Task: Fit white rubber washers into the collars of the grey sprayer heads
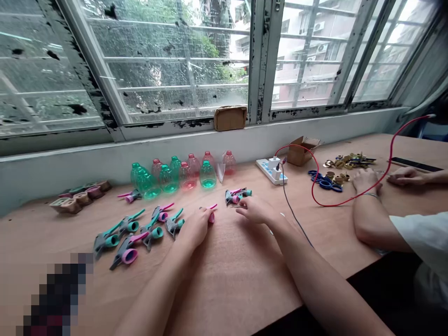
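Observation:
My left hand rests on the wooden table with its fingers curled around a pink spray-trigger head. To its right, my right hand has its fingers bent and touches a small cluster of pink and teal trigger heads. Several more grey trigger heads with teal or pink caps lie to the left of my left hand. Behind them, a row of small green and red clear bottles stands near the wall.
Another person's arms rest on the table at the right, beside brass and blue rings. A white power strip with a red cable, cardboard boxes and small trays at far left are also here.

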The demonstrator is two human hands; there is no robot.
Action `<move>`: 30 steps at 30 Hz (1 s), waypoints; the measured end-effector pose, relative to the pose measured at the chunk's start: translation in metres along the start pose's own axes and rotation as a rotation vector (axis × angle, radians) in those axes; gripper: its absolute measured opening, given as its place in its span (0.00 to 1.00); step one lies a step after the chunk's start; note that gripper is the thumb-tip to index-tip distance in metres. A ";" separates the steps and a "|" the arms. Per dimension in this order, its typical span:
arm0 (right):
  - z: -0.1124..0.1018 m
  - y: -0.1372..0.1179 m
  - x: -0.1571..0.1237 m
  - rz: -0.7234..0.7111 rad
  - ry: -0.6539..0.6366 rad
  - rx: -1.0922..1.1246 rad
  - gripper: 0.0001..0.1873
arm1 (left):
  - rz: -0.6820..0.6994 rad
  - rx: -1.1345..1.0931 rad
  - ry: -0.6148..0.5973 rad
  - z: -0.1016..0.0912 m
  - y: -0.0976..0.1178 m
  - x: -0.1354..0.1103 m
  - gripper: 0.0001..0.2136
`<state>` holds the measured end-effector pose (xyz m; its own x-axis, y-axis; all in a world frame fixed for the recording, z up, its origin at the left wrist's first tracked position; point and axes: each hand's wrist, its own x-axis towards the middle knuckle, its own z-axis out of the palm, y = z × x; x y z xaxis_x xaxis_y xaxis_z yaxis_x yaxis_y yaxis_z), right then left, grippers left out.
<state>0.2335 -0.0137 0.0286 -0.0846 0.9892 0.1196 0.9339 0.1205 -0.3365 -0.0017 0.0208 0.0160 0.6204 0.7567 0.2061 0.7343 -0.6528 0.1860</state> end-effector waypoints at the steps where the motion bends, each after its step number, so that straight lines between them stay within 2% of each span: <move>1: 0.001 -0.004 -0.001 -0.072 0.015 0.023 0.12 | -0.009 -0.031 0.010 0.000 0.001 -0.006 0.11; 5: 0.006 -0.023 -0.006 -0.344 0.064 0.093 0.12 | -0.085 -0.138 0.090 0.004 0.003 -0.027 0.10; 9: 0.016 -0.032 -0.009 -0.449 0.056 0.094 0.14 | -0.075 -0.223 0.123 0.009 0.005 -0.034 0.14; 11: 0.022 -0.031 -0.008 -0.451 0.046 0.086 0.13 | -0.071 -0.176 0.117 0.011 0.007 -0.034 0.16; 15: 0.029 -0.026 -0.004 -0.392 0.034 0.089 0.11 | -0.161 -0.068 0.116 0.014 0.010 -0.032 0.17; 19: 0.031 -0.024 -0.003 -0.382 0.054 0.118 0.13 | -0.144 -0.264 0.201 0.014 0.008 -0.030 0.18; 23: 0.030 -0.026 -0.008 -0.367 0.169 0.142 0.11 | -0.161 -0.488 0.213 0.013 0.005 -0.030 0.14; 27: 0.026 -0.032 -0.014 -0.346 0.247 0.101 0.12 | -0.180 -0.526 0.195 0.015 0.006 -0.031 0.14; 30: 0.023 -0.039 -0.017 -0.346 0.191 -0.007 0.13 | -0.149 -0.516 0.176 0.018 0.007 -0.031 0.14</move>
<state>0.1908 -0.0333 0.0183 -0.3296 0.8569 0.3963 0.8640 0.4430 -0.2394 -0.0110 -0.0061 -0.0059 0.4324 0.8534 0.2909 0.5535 -0.5060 0.6616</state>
